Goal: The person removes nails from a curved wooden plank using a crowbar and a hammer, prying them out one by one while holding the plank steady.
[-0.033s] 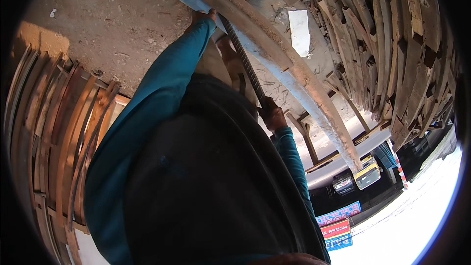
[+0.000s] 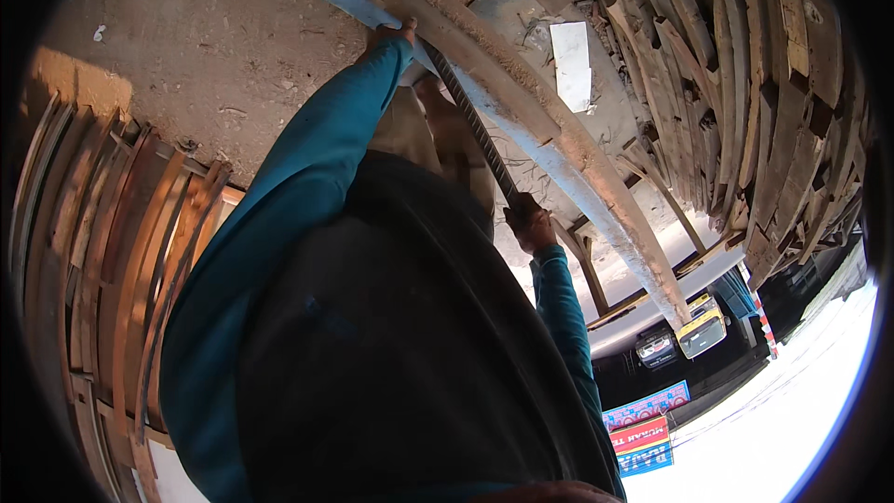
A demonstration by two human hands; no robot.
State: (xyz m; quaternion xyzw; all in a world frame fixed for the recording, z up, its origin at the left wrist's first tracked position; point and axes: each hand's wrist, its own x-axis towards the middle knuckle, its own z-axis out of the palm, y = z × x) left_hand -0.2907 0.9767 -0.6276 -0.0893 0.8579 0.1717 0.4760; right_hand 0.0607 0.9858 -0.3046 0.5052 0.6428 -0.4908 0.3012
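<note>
Handsaw at a long board

The right hand, just off centre toward 4 o'clock, holds what is probably a handsaw, whose blade runs toward 11 o'clock, up to the board. Near 12 o'clock, the left hand lies on the board's bluish edge; whether its fingers grip, I cannot tell.
</note>
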